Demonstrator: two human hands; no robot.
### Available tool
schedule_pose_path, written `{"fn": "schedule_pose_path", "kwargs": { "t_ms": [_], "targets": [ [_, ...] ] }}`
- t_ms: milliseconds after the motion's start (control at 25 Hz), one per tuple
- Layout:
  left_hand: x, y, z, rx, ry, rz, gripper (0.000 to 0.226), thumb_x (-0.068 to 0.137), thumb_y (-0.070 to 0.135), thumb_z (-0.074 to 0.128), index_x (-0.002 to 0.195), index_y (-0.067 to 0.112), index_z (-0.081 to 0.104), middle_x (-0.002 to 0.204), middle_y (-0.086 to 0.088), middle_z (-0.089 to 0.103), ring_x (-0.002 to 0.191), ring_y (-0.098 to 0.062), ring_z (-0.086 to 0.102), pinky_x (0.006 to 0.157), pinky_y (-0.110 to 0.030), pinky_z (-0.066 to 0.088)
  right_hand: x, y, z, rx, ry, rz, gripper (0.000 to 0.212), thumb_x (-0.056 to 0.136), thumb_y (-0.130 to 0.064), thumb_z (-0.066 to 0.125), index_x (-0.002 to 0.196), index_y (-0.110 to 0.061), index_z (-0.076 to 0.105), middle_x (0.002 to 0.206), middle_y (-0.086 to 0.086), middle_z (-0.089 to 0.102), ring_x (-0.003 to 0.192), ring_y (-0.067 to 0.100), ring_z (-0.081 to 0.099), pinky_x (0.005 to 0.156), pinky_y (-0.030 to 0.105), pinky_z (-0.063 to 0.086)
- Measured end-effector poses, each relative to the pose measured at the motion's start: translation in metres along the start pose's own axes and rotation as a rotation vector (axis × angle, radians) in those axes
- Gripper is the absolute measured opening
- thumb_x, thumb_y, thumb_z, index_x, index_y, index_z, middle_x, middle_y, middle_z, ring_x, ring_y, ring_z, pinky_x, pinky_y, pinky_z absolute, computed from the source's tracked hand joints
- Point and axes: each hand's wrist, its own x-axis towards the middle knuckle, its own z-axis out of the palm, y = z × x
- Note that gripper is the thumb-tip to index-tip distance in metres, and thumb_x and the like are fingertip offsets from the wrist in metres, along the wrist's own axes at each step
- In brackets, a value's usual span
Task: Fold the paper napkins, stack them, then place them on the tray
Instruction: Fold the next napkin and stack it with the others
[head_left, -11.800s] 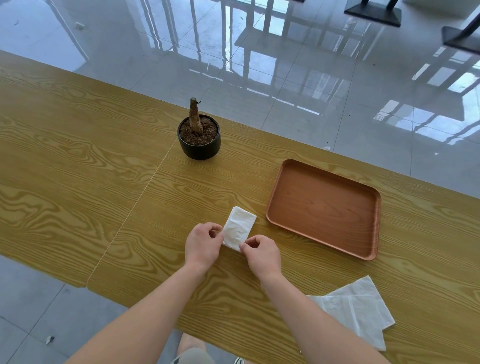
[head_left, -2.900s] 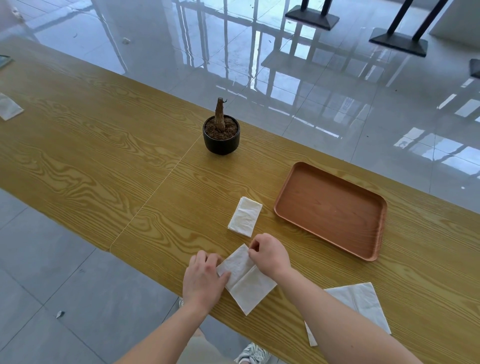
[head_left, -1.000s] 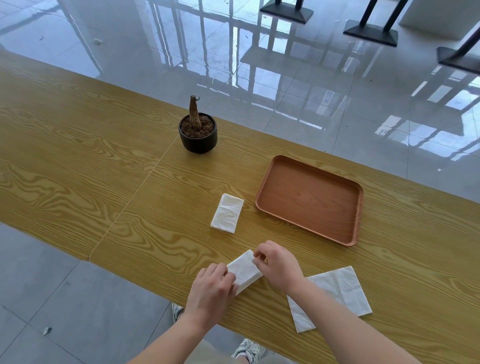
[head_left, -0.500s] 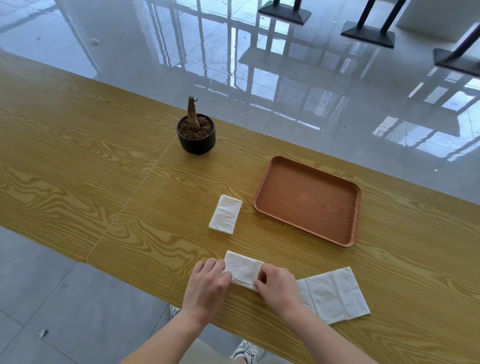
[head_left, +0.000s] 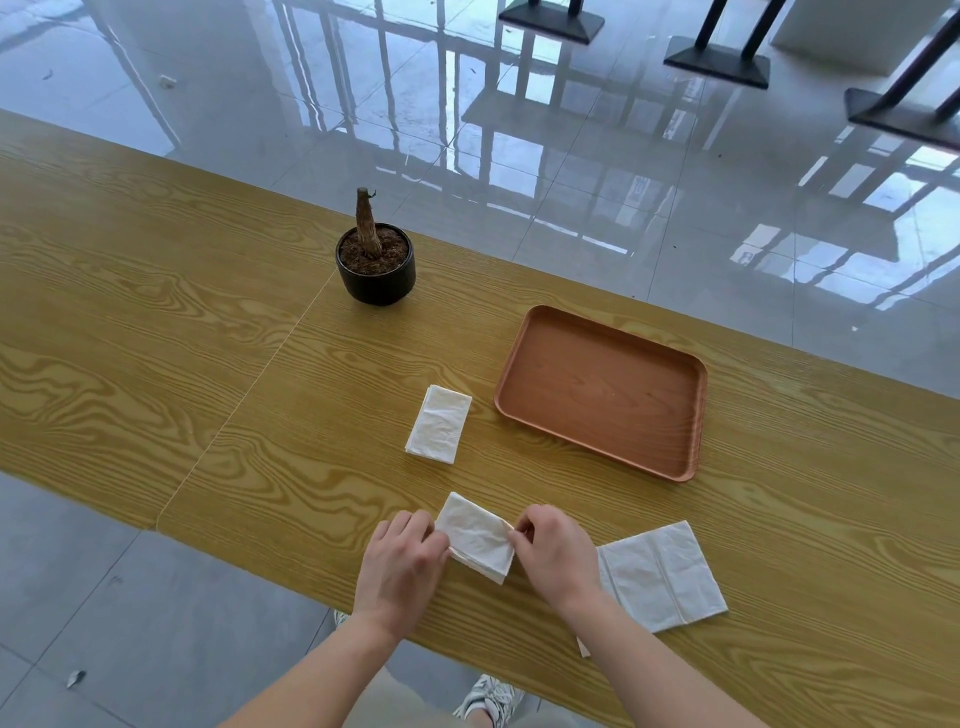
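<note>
A folded white napkin (head_left: 477, 535) lies near the table's front edge between my hands. My left hand (head_left: 400, 561) grips its left end with curled fingers. My right hand (head_left: 553, 553) pinches its right end. A second folded napkin (head_left: 439, 423) rests flat farther back, just left of the brown tray (head_left: 670, 465), which holds nothing. An unfolded napkin (head_left: 660, 574) lies flat to the right of my right wrist, partly hidden by my forearm.
A black pot with a bare stem (head_left: 375, 260) stands at the back of the wooden table (head_left: 156, 312). A seam runs across the tabletop left of the napkins. Glossy tiled floor lies beyond the far edge.
The napkin between my hands has been folded down to a small rectangle. My right hand went from pressing on it to pinching its right end.
</note>
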Motion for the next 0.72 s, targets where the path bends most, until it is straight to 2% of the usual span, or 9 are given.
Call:
{"fn": "schedule_pose_path", "kwargs": {
  "t_ms": [120, 240, 320, 400, 480, 600, 720],
  "targets": [
    [0.009, 0.000, -0.005, -0.017, 0.003, -0.053, 0.018, 0.074, 0.017, 0.082, 0.069, 0.018, 0.065, 0.074, 0.004, 0.058, 0.067, -0.019, 0.052, 0.058, -0.033, 0.044, -0.010, 0.005, 0.002, 0.036, -0.032, 0.094, 0.017, 0.088, -0.040, 0.067, 0.077, -0.028, 0.063, 0.075, -0.011, 0.065, 0.071, 0.008, 0.060, 0.058, 0.027, 0.047],
    [0.009, 0.006, -0.008, -0.195, 0.028, -0.297, 0.010, 0.080, 0.016, 0.075, 0.079, 0.020, 0.066, 0.076, 0.007, 0.057, 0.068, -0.015, 0.052, 0.058, -0.029, 0.045, -0.021, 0.004, 0.006, 0.042, -0.038, 0.151, 0.018, 0.086, -0.044, 0.065, 0.077, -0.029, 0.060, 0.072, -0.012, 0.064, 0.069, 0.007, 0.059, 0.051, 0.025, 0.038],
    [-0.001, 0.014, -0.006, -0.319, -0.026, -0.448, 0.015, 0.086, 0.031, 0.068, 0.077, 0.025, 0.060, 0.074, 0.012, 0.055, 0.067, -0.009, 0.052, 0.055, -0.023, 0.041, -0.023, 0.003, 0.007, 0.039, -0.022, 0.168, 0.018, 0.087, -0.045, 0.064, 0.080, -0.029, 0.060, 0.073, -0.012, 0.065, 0.070, 0.008, 0.059, 0.052, 0.025, 0.038],
    [-0.012, 0.024, 0.001, -0.300, -0.148, -0.478, 0.032, 0.088, 0.055, 0.060, 0.072, 0.028, 0.054, 0.071, 0.012, 0.055, 0.065, -0.005, 0.052, 0.054, -0.021, 0.038, -0.024, 0.000, 0.007, 0.007, -0.038, 0.192, 0.017, 0.087, -0.046, 0.063, 0.082, -0.030, 0.063, 0.076, -0.013, 0.065, 0.072, 0.009, 0.060, 0.054, 0.027, 0.041],
    [-0.018, 0.034, 0.004, -0.241, -0.210, -0.479, 0.040, 0.084, 0.066, 0.057, 0.070, 0.029, 0.054, 0.074, 0.012, 0.056, 0.067, -0.005, 0.052, 0.056, -0.022, 0.036, -0.026, -0.004, 0.010, -0.011, -0.064, 0.224, 0.017, 0.085, -0.046, 0.062, 0.081, -0.030, 0.065, 0.078, -0.013, 0.066, 0.074, 0.011, 0.059, 0.057, 0.028, 0.041],
    [-0.014, 0.039, 0.004, -0.283, -0.220, -0.565, 0.040, 0.079, 0.064, 0.063, 0.066, 0.028, 0.052, 0.074, 0.012, 0.057, 0.070, -0.008, 0.054, 0.061, -0.026, 0.040, -0.029, -0.009, 0.014, 0.070, -0.116, 0.285, 0.017, 0.081, -0.044, 0.063, 0.076, -0.028, 0.067, 0.077, -0.012, 0.068, 0.076, 0.011, 0.062, 0.061, 0.029, 0.045],
    [-0.011, 0.042, 0.000, -0.454, -0.212, -0.706, 0.031, 0.074, 0.055, 0.070, 0.071, 0.027, 0.056, 0.076, 0.011, 0.061, 0.074, -0.008, 0.058, 0.065, -0.030, 0.048, -0.032, -0.011, 0.017, 0.273, -0.176, 0.354, 0.020, 0.079, -0.041, 0.068, 0.070, -0.024, 0.069, 0.070, -0.007, 0.072, 0.071, 0.010, 0.067, 0.066, 0.034, 0.055]
  ]
}}
